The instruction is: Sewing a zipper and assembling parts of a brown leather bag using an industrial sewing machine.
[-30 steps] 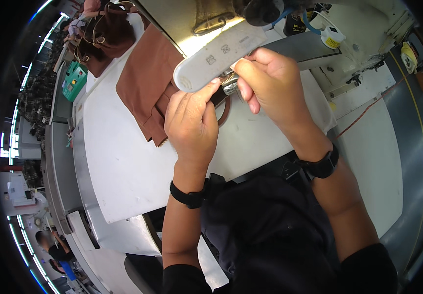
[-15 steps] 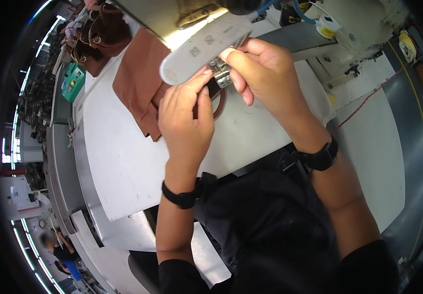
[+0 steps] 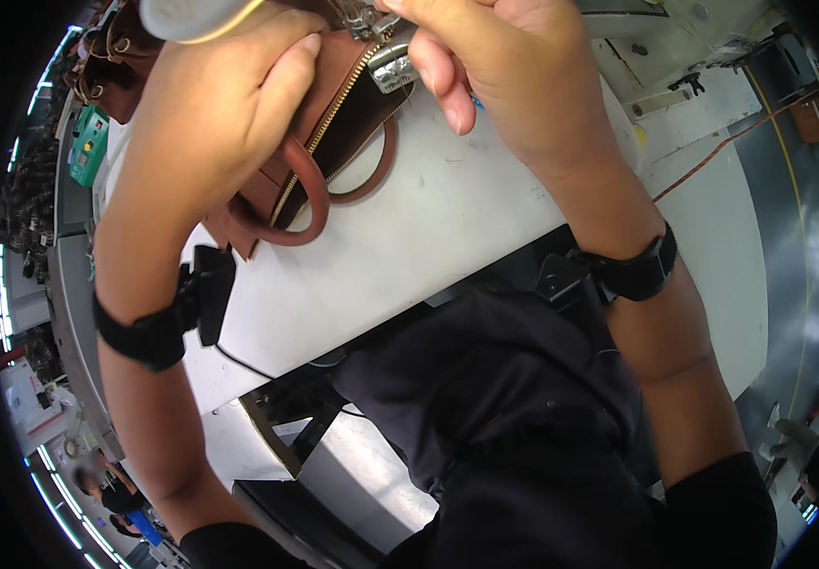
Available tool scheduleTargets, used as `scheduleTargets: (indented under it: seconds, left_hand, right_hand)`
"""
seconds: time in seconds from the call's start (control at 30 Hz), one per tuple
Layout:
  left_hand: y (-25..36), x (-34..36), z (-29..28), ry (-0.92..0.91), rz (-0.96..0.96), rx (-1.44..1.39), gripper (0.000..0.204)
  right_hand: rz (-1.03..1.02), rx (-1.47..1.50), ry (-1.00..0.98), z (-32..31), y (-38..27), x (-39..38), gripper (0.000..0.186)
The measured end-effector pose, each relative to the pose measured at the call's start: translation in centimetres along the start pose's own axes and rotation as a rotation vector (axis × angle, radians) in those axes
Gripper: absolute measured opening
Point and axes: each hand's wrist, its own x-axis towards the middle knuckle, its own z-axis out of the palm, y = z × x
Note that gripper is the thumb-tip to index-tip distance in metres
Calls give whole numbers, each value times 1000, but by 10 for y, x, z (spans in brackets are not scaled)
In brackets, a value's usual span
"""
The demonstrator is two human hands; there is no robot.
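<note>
A brown leather handbag (image 3: 336, 59) with rounded handles and a gold-toothed zipper lies at the top of the head view, its zipper open onto a dark inside. My left hand (image 3: 225, 109) is closed over its far left side, thumb pressed against the fingers. At the zipper's far end stands a sewing machine's metal foot assembly (image 3: 360, 21) beside a shiny silver cylinder (image 3: 392, 68). My right hand (image 3: 518, 81) is just right of them, thumb and forefinger pinched close to the metal, the other fingers curled. What the pinch holds is cut off by the frame's top edge.
Beneath the bag is a white worktable (image 3: 428, 213). More brown bags (image 3: 116, 57) and a green device (image 3: 89, 144) sit at the far left. A pale oval machine cover (image 3: 196, 14) overhangs my left hand. A red cord (image 3: 713, 152) runs at the right.
My view has shifted, and the machine sits higher in it. My left hand has moved left, away from the metal foot; the bag's zipper and handles now show. My right hand stays beside the metal parts.
</note>
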Motion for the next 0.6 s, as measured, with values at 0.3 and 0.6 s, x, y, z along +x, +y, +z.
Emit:
scheduleTargets:
  seconds: [0.3,0.6]
  left_hand:
    - [48,-24,-16,-143,-322,109,28]
    - [27,-20,-17,-173,-84,-8,37]
  right_hand:
    - [-77,88,-6,0,12,-3,23]
    - [-181,83,-58,-7,17,-6,18]
